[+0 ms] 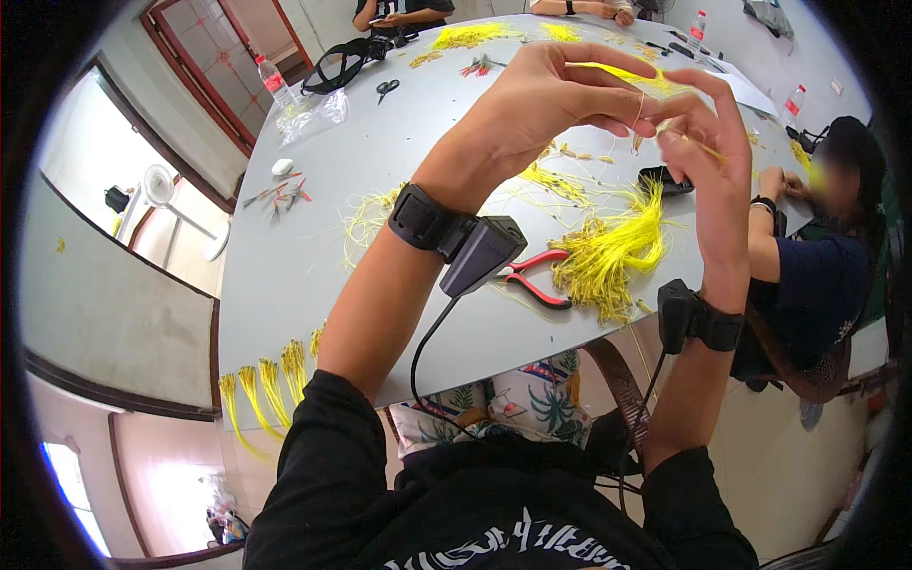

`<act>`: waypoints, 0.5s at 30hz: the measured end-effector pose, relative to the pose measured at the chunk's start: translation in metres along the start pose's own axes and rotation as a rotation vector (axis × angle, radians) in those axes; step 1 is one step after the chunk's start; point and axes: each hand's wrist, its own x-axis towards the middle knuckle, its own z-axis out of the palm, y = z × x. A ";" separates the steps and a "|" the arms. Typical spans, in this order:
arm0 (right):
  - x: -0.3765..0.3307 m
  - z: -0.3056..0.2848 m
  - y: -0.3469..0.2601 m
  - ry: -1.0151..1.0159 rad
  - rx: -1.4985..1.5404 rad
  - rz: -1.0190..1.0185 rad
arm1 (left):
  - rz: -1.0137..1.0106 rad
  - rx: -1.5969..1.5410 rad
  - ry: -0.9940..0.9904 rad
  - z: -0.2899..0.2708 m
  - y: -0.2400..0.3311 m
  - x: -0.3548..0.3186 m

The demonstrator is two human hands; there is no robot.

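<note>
Both my hands are raised above the table with their fingertips close together. Pinched in my left hand [556,95] is a thin yellow cord [638,112], only a short piece of which shows at the fingertips. The fingers of my right hand [711,133] are bent and pressed together on the same fine strand; they are slightly blurred. A large bundle of yellow cords [616,252] with brownish ends lies below my hands. Beside it are red-and-black pliers [537,277], with their jaws partly behind the device on my left wrist.
Small yellow bundles [271,385] line the table's left front edge. Farther back are red-tipped tools [280,195], small scissors [387,89], a bottle [274,81] and a black strap [334,66]. A black case [668,180] sits behind the large bundle. A co-worker [817,256] sits at right.
</note>
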 end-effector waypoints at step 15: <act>-0.002 0.001 0.000 -0.006 -0.145 -0.014 | 0.094 0.036 -0.014 -0.015 0.002 -0.001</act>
